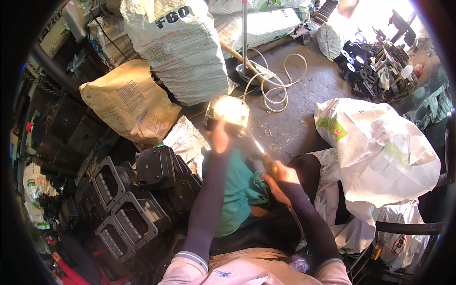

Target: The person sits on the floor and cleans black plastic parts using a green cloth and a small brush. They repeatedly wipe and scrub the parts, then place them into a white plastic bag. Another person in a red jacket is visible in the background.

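Note:
My left hand (219, 138) is stretched forward and closed on the near side of a squarish part (227, 110). Glare washes out most of that part, though its edge looks dark. In my right hand (281, 178) is a tool with a yellow-brown handle (269, 164) and a thin bright metal shaft. The shaft points up and left toward the squarish part; glare and blur hide whether its tip touches. A thin cord (297, 221) trails down from beside my right hand. Teal cloth (232, 194) lies over my lap between my forearms.
Black plastic housings (127, 213) are stacked at my left, near a brown paper sack (130, 102). A large white sack (178, 52) stands ahead. A pale cable (275, 90) loops on the grey floor. White sacking (380, 147) bulges at the right; black parts (356, 69) lie beyond it.

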Available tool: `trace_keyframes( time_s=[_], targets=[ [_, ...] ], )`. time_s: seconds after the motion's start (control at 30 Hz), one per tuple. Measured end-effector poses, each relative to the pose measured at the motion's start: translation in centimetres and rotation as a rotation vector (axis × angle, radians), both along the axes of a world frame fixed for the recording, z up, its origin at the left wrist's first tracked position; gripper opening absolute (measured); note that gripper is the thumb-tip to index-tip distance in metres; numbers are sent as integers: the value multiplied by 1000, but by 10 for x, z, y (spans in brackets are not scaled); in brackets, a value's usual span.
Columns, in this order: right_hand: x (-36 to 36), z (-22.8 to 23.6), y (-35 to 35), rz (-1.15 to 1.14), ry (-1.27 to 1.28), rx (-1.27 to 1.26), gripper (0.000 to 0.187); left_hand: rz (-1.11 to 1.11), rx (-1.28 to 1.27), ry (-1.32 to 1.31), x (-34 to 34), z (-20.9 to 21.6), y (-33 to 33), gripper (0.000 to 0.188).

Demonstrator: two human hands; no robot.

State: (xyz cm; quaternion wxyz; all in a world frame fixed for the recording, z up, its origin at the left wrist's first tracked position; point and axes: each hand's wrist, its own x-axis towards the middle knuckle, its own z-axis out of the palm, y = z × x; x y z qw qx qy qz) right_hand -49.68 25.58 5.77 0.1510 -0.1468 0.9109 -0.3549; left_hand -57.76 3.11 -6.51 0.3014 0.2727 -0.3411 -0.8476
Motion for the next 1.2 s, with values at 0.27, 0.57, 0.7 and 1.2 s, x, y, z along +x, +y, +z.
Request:
trace_keyframes(
  time_s=[0.27, 0.57, 0.7, 1.2],
  targets=[
    [-19, 6, 6, -104, 56, 112, 33, 2, -218, -102, 4, 18, 19, 90],
    [-11, 9, -7, 174, -104, 176, 36, 141, -416, -249, -4, 3, 19, 87],
    [-11, 17, -15, 77, 120, 64, 33, 123, -531, -144, -1, 0, 19, 78],
    [-61, 40, -55, 108, 9, 208, 34, -125, -414, -127, 20, 31, 37, 69]
  ],
)
